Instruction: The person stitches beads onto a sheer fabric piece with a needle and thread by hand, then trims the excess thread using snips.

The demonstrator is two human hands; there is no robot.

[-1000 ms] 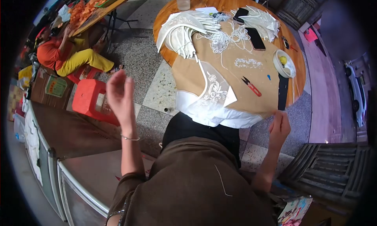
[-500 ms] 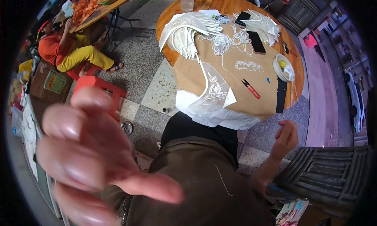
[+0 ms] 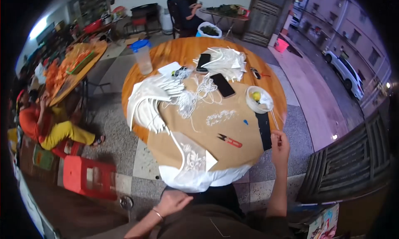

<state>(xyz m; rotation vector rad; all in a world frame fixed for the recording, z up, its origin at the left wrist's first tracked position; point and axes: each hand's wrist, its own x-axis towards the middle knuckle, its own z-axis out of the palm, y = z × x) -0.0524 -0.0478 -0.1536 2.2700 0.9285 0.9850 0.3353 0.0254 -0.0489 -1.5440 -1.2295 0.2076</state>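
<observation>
My left hand is closed at my lap, below the white cloth at the table's front edge; what it holds, if anything, is hidden. At the table's right edge, by a black strip, my right hand has its fingers curled together, and I cannot make out anything in them. An embroidered sheer white piece lies on the brown paper. Red snips lie right of it. White cord is heaped beside stacked white pieces.
On the round table are a lidded jug, two phones and a white bowl. A red stool is at the left, near a seated person. Another person sits at the back.
The view has tilted up, showing more of the room. My left hand has moved from close to the camera down to my lap and closed. My right hand has come to the table's edge.
</observation>
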